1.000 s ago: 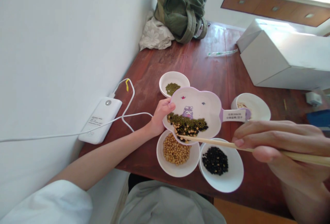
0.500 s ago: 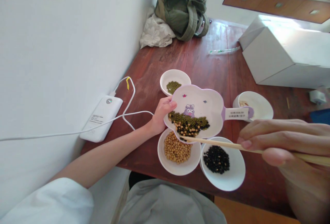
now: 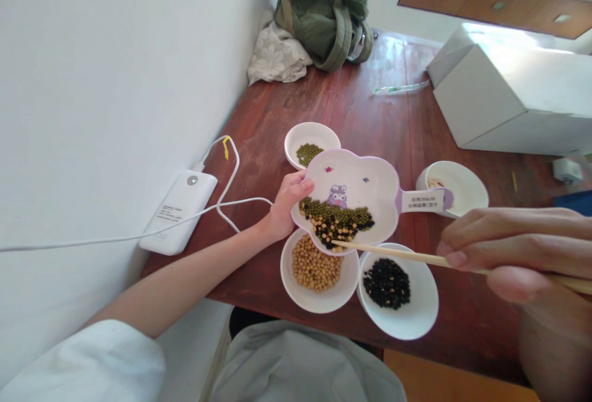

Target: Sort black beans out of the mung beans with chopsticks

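My left hand (image 3: 287, 203) grips the left rim of a white, purple-edged scalloped dish (image 3: 370, 180) with a labelled handle, held tilted above the bowls. Mixed green, black and tan beans (image 3: 340, 220) are gathered along its lower edge. Pinched in my right hand (image 3: 518, 260) are wooden chopsticks (image 3: 402, 255), their tips among the beans at the lower rim. Below the dish stand a bowl of soybeans (image 3: 319, 266) and a bowl of black beans (image 3: 387, 283). Partly behind the dish is a bowl of green mung beans (image 3: 309, 154).
Under the dish's handle sits a white bowl (image 3: 469, 183) with a few pale pieces. A white power bank (image 3: 178, 211) with cables lies by the wall. A green bag (image 3: 324, 13) and a large white box (image 3: 504, 94) stand farther back on the wooden table (image 3: 296, 103).
The chopstick tips have shifted slightly right and up along the dish's lower rim, and my right hand has moved a little right. My left hand keeps its hold on the dish.
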A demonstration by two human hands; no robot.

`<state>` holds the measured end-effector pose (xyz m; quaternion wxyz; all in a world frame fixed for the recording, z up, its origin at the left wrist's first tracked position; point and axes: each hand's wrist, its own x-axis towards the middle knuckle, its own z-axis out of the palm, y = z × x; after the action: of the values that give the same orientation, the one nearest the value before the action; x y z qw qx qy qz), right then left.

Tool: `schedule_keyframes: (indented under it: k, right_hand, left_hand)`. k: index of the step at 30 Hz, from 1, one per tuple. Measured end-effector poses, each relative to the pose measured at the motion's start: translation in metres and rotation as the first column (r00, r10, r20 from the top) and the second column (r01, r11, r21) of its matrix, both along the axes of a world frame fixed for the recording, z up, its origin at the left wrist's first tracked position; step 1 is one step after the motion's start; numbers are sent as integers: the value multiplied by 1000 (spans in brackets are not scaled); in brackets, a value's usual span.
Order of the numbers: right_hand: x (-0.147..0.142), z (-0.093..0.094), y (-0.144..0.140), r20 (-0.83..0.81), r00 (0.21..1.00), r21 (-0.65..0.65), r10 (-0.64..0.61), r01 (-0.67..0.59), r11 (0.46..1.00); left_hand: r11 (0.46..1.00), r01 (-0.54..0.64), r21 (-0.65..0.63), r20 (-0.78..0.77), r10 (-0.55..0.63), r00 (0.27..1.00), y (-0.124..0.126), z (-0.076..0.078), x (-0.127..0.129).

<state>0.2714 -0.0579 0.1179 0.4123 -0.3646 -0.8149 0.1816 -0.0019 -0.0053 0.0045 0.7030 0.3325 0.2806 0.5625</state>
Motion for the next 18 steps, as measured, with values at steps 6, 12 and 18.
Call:
schedule_keyframes:
  k: [6, 12, 18]
  right_hand:
    - [-11, 3, -6, 6, 1000, -37, -18, 18, 999]
    - [-17, 8, -5, -9, 1000, -57, -7, 7, 998]
    - [-13, 8, -3, 18, 1000, -55, 7, -6, 998]
  left_hand:
    - [1000, 9, -21, -14, -9, 1000, -1, 3, 1]
    - [1000, 22, 17, -15, -22, 1000, 0, 4, 1]
    - [1000, 8, -10, -27, -9, 1000, 0, 4, 1]
